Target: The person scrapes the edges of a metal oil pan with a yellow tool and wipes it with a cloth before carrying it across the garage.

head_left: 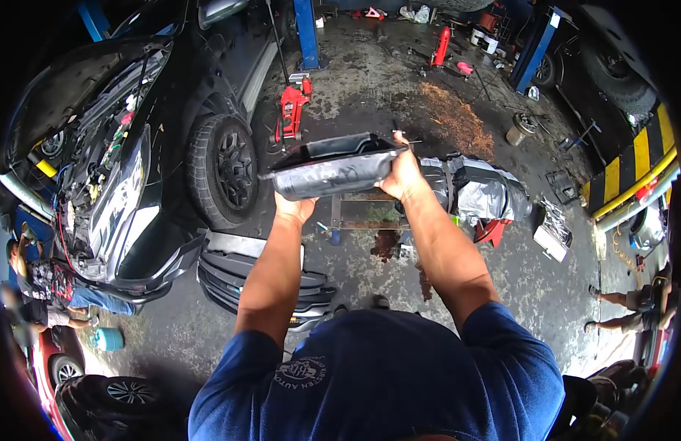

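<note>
A black oil pan (337, 176) with a raised rim is held up in front of me at about chest height, its hollow side facing up and away. My left hand (295, 209) grips it from below at the near left corner, fingers hidden behind the pan. At the right end, my right hand (404, 175) clasps the wall, with the thumb low on the near side and a finger up at the rim. Beneath and beyond the pan is a low metal frame (370, 225) on the floor, partly covered by it.
A dark car with its hood up and front wheel (234, 167) stands at left; a removed grille (263, 275) lies beside it. Floor jack (290, 112), silver-wrapped part (487, 187), foil-covered tray (554, 231), blue lift posts (307, 33) and oil stains surround me. People are at both sides.
</note>
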`<action>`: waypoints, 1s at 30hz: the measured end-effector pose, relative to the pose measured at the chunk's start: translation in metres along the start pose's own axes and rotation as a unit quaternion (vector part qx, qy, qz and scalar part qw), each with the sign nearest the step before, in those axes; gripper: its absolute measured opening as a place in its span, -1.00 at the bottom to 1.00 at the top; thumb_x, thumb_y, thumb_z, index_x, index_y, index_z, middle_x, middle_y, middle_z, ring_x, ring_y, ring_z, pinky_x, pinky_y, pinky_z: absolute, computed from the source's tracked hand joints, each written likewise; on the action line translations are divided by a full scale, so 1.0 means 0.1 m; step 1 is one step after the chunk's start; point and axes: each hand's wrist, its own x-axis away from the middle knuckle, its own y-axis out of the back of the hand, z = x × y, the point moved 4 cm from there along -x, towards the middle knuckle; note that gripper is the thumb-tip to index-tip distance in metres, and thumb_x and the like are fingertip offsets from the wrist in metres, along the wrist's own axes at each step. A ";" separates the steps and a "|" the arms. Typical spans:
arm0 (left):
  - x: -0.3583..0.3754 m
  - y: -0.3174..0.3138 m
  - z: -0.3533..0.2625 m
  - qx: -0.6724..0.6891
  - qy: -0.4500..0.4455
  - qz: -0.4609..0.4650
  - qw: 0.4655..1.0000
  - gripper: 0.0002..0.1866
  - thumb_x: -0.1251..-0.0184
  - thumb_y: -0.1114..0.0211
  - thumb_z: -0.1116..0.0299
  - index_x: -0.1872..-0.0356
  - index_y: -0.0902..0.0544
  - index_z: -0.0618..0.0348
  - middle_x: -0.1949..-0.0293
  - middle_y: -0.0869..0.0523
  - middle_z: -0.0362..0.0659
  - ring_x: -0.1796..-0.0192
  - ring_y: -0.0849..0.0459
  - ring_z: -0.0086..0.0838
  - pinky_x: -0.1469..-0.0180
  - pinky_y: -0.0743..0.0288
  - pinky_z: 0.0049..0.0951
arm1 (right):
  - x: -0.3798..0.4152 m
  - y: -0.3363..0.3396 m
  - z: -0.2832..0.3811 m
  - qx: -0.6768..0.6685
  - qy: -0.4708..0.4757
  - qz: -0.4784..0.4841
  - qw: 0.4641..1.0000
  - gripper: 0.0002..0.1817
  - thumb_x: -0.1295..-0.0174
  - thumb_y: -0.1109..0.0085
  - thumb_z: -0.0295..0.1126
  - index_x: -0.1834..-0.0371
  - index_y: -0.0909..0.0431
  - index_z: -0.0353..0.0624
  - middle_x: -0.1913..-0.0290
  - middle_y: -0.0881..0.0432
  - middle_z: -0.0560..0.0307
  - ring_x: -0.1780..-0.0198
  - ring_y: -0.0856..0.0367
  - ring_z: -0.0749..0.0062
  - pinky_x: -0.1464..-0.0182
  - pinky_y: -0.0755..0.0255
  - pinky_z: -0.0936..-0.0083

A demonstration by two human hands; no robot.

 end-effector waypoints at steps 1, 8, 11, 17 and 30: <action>-0.04 0.12 0.06 0.015 0.012 -0.003 1.000 -0.57 -0.51 -0.04 -0.03 -0.11 -0.66 0.00 -0.07 -0.76 -0.19 -0.11 -0.73 -0.24 -0.14 -0.63 -0.12 | 0.01 0.08 -0.08 0.038 0.018 -0.042 0.998 -0.09 -0.33 0.20 0.49 -0.39 -0.40 -0.10 -0.28 -0.59 -0.01 -0.29 -0.56 -0.01 -0.29 -0.37 -0.26; 0.04 0.72 0.59 0.030 0.034 -0.049 0.998 -0.57 -0.51 -0.08 -0.04 -0.14 -0.64 -0.01 -0.13 -0.72 -0.16 -0.20 -0.67 -0.20 -0.25 -0.56 -0.04 | 0.00 0.65 -0.55 0.057 0.030 -0.092 0.994 -0.18 -0.38 0.26 0.48 -0.33 -0.42 0.03 -0.29 -0.56 0.09 -0.28 -0.55 0.05 -0.22 -0.40 -0.34; 0.08 0.88 0.70 0.004 0.033 -0.050 0.998 -0.56 -0.52 -0.05 -0.06 -0.14 -0.64 -0.01 -0.15 -0.71 -0.18 -0.23 -0.65 -0.21 -0.28 -0.53 -0.05 | 0.04 0.83 -0.69 0.035 0.018 -0.125 0.991 -0.17 -0.33 0.14 0.50 -0.36 -0.42 0.07 -0.31 -0.56 0.15 -0.31 -0.53 0.10 -0.28 -0.28 -0.32; 0.13 1.00 0.74 -0.013 0.040 -0.060 0.997 -0.51 -0.53 -0.01 -0.11 -0.16 -0.64 -0.02 -0.17 -0.70 -0.19 -0.25 -0.63 -0.21 -0.30 -0.50 -0.03 | 0.09 0.90 -0.79 0.012 0.018 -0.100 0.995 -0.22 -0.38 0.15 0.45 -0.31 -0.48 0.02 -0.29 -0.59 0.14 -0.29 -0.56 0.14 -0.25 -0.36 -0.26; 0.30 0.82 0.70 0.014 0.066 -0.088 0.994 -0.70 -0.55 -0.07 0.13 -0.02 -0.65 0.06 0.01 -0.77 -0.18 -0.03 -0.74 -0.30 -0.04 -0.65 -0.25 | 0.16 0.89 -0.83 0.010 0.011 -0.119 0.993 -0.28 -0.51 0.35 0.34 -0.30 -0.47 -0.01 -0.26 -0.61 0.10 -0.27 -0.58 0.12 -0.22 -0.45 -0.23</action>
